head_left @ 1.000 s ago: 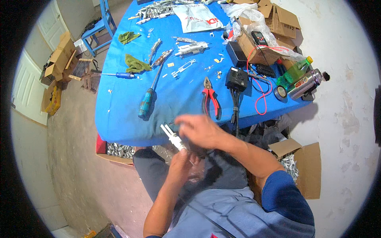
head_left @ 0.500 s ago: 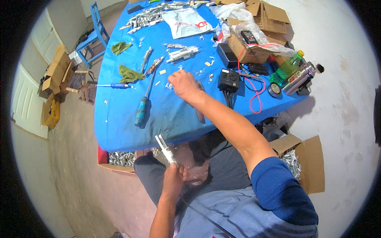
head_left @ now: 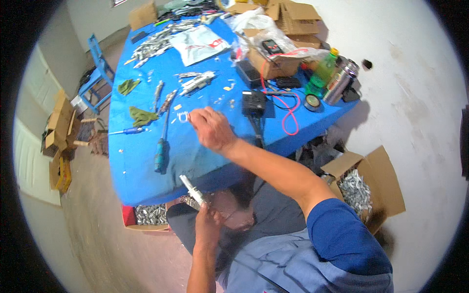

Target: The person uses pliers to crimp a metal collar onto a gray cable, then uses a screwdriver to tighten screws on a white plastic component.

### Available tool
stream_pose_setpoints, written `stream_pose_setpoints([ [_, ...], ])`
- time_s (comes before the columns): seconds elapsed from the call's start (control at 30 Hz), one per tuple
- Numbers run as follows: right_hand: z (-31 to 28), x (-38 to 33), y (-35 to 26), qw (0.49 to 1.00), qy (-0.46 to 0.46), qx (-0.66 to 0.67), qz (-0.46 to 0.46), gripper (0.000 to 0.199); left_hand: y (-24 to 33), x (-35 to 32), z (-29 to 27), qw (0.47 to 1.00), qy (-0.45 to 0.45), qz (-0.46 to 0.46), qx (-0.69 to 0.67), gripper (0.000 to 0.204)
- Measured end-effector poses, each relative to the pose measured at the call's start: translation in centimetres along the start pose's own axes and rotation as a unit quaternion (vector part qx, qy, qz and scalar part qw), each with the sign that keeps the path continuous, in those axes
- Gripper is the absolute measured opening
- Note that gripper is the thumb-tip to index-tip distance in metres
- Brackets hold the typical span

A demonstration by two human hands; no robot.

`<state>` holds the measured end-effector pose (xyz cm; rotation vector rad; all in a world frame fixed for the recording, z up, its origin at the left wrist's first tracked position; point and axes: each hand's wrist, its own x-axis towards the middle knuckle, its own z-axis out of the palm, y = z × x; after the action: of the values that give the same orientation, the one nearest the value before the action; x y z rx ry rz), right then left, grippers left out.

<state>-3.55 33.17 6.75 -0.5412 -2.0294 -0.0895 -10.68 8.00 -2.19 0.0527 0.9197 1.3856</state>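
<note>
Peeling pale wall [head_left: 405, 122] and blue-covered tabletop [head_left: 134, 180] surround a person working with two bare hands. The right hand [head_left: 212, 129], over the lap [head_left: 264, 210] a second ago, now stretches across the tabletop, its fingers closed on one end of a white clip [head_left: 182, 116]; whether the clip is lifted clear cannot be told. Near the table's edge, the left hand [head_left: 207, 222] keeps its fingers wrapped around the base of a white piece [head_left: 192, 189], its forked end pointing away and leftward. The reach leaves each hand occupied with a separate part. A screwdriver [head_left: 159, 155] lies to the left, a black box [head_left: 254, 101] to the right, metal parts [head_left: 197, 83] beyond. At right, a carton [head_left: 383, 178] holds silvery parts [head_left: 355, 191].
</note>
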Motion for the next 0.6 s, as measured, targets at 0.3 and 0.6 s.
stream_pose_setpoints([
  [0.3,-21.0,-16.4,-8.7,0.989,-0.004,-0.027,0.147,0.011,0.2,0.6,1.2,0.996,-0.089,-0.028,-0.003,0.038],
  [0.6,-39.2,-28.7,-7.7,0.791,-0.017,-0.434,0.432,0.017,0.7,-0.9,2.2,0.989,-0.147,-0.022,-0.005,0.037],
])
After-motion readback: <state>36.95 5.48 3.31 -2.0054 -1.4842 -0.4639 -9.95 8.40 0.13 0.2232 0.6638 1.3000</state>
